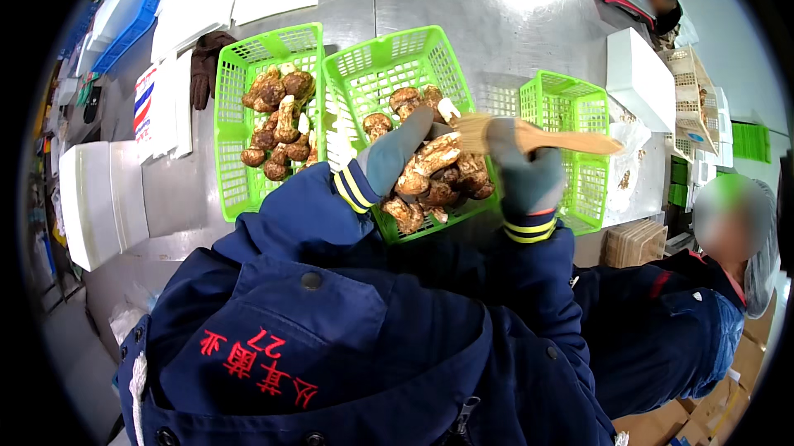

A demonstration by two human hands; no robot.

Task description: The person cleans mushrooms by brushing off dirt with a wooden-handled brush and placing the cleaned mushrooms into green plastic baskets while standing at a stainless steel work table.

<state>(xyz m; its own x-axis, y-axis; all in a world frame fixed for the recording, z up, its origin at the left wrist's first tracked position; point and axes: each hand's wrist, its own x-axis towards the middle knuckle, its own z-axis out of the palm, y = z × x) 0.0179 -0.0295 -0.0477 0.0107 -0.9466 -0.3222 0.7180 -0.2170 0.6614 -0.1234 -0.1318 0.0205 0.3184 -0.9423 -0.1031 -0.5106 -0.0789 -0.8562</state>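
My left hand [397,151], in a grey-and-blue glove, holds a large mushroom [428,163] with a mottled brown and cream stem above the middle green plastic basket [397,42]. Gloved too, my right hand [527,167] grips the wooden handle of a flat bristle brush [555,139]; the bristles touch or nearly touch the mushroom's upper end. Several brown mushrooms [443,191] lie in that basket, partly hidden by my hands. To the left, another green basket [224,136] holds a heap of mushrooms [285,120].
A third green basket [574,83] stands at the right, beside a white tray [651,179] with crumbs and plastic film. Brown gloves [201,70] and white foam boxes [102,201] are at the left. A co-worker [657,315] in dark clothing is close by at the right; another person [664,5] is at the upper right.
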